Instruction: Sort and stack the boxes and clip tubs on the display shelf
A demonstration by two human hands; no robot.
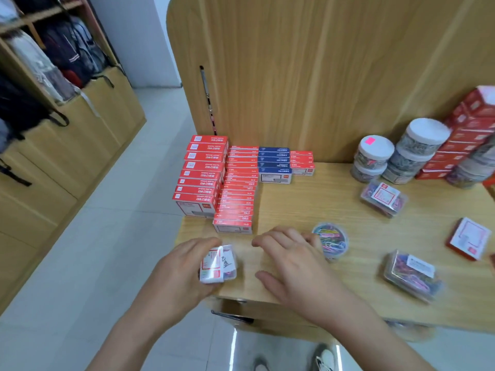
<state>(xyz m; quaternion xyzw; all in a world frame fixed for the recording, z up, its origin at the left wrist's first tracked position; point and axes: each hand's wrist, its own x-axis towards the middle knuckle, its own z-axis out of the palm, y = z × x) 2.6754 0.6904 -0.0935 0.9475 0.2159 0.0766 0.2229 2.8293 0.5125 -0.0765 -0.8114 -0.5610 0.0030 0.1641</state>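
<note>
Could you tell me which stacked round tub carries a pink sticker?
The top tub of the shorter left stack; the taller stack's lid beside it is plain white.

Beyond the display: storage and floor.
Dark backpacks [63, 56] packed into a wooden rack [40, 16] at far left, cabinets [80, 148] below, pale glossy tiled floor [120, 226] alongside, white wall [139, 36] behind.

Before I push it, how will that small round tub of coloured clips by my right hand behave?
The round tub stands flat on its base, so it probably slides rather than rolls. It looks low and wide, so tipping seems unlikely. Its clear plastic wall may be slick to pinch.
</note>
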